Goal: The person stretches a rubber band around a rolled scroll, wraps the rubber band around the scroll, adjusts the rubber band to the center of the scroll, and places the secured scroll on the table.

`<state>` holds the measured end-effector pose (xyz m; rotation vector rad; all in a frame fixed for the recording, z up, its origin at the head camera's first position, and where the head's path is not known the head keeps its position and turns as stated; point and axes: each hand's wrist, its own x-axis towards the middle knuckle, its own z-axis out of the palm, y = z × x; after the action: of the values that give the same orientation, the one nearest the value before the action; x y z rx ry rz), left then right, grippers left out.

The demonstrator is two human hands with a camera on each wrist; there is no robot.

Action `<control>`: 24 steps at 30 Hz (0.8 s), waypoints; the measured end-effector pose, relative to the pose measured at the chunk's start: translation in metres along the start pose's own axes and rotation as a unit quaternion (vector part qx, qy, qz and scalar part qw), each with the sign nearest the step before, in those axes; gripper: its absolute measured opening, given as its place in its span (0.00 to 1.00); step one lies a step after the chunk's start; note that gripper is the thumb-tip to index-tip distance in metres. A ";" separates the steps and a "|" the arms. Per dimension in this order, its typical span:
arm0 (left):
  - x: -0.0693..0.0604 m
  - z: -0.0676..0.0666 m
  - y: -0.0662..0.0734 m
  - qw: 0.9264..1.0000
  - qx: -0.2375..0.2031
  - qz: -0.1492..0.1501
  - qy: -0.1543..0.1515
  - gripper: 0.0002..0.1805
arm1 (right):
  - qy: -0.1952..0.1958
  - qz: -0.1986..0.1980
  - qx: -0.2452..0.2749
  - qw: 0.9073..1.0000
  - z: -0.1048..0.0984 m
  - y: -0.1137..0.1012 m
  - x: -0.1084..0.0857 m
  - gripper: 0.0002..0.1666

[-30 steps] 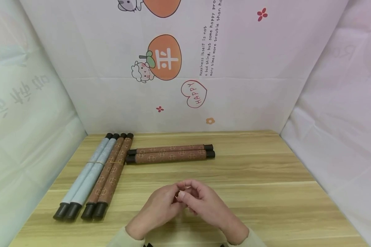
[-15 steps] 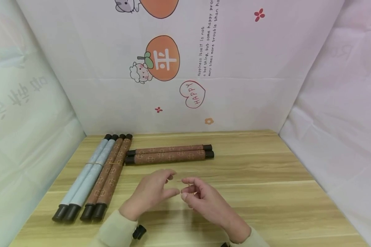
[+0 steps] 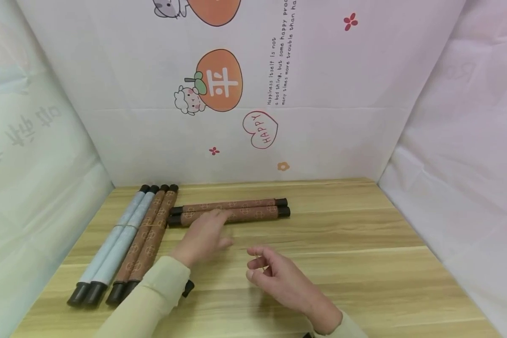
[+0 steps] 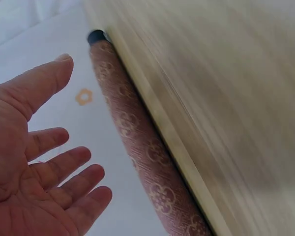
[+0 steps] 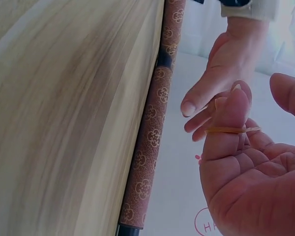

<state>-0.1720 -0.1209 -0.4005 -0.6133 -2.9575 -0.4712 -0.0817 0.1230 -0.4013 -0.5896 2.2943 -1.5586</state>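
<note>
Two short brown patterned scroll-like rolls (image 3: 253,214) with black end caps lie side by side across the back of the table. My left hand (image 3: 204,237), fingers spread and bent, reaches over the front roll's left half; the left wrist view shows a gap between hand (image 4: 49,172) and roll (image 4: 132,132). My right hand (image 3: 280,279) hovers nearer the front, fingers loosely bent. A thin tan rubber band (image 5: 226,130) is looped around its fingers, with the thumb standing apart. Nothing is in the left hand.
At left, two pale blue rolls (image 3: 109,253) and two longer brown rolls (image 3: 149,246) lie side by side, a thin band across them. White printed cloth (image 3: 321,117) encloses the wooden table (image 3: 363,263) at the back and sides.
My hands were together over the table; the left has parted from the right and moved forward to the short brown rolls. The right has stayed nearly in place with the rubber band.
</note>
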 end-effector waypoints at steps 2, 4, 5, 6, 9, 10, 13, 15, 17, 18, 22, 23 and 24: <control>0.006 0.000 -0.005 1.000 0.008 -0.008 -0.012 0.44 | 0.000 -0.002 -0.007 1.000 0.000 0.000 0.000 0.28; 0.012 0.000 -0.009 0.999 0.016 -0.017 -0.026 0.46 | 0.002 -0.004 -0.016 1.000 0.001 0.000 -0.001 0.28; 0.015 0.000 -0.011 0.999 0.018 -0.022 -0.035 0.47 | 0.003 -0.004 -0.021 1.000 0.001 0.000 -0.001 0.28; 0.018 0.001 -0.012 0.999 0.020 -0.027 -0.041 0.48 | 0.005 -0.005 -0.025 1.000 0.001 0.000 -0.001 0.28; 0.025 0.002 -0.018 0.997 0.022 -0.041 -0.055 0.50 | 0.005 -0.005 -0.032 0.999 0.002 0.000 -0.002 0.29; 0.027 0.003 -0.020 0.997 0.023 -0.045 -0.059 0.50 | 0.004 -0.006 -0.034 0.999 0.002 0.000 -0.002 0.29; 0.033 0.005 -0.025 0.995 0.026 -0.057 -0.071 0.52 | 0.001 -0.009 -0.038 0.999 0.003 0.001 -0.002 0.30; 0.037 0.007 -0.028 0.995 0.033 -0.061 -0.078 0.53 | 0.001 -0.011 -0.042 0.999 0.003 0.001 -0.003 0.29; 0.041 0.008 -0.030 0.994 0.041 -0.064 -0.081 0.54 | 0.001 -0.011 -0.045 0.999 0.004 0.001 -0.003 0.29; 0.043 0.009 -0.031 0.993 0.045 -0.066 -0.084 0.55 | 0.001 -0.011 -0.046 0.999 0.004 0.001 -0.003 0.29; 0.047 0.012 -0.034 0.992 0.063 -0.068 -0.089 0.55 | 0.000 -0.011 -0.048 0.999 0.005 0.001 -0.003 0.29; 0.048 0.013 -0.034 0.991 0.067 -0.068 -0.089 0.54 | 0.000 -0.010 -0.048 0.999 0.005 0.000 -0.003 0.29; 0.049 0.014 -0.034 0.991 0.070 -0.068 -0.090 0.54 | 0.000 -0.010 -0.048 0.999 0.005 0.000 -0.003 0.29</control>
<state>-0.2305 -0.1279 -0.4159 -0.4644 -3.1822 -0.2240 -0.0765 0.1210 -0.4034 -0.6369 2.3815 -1.4639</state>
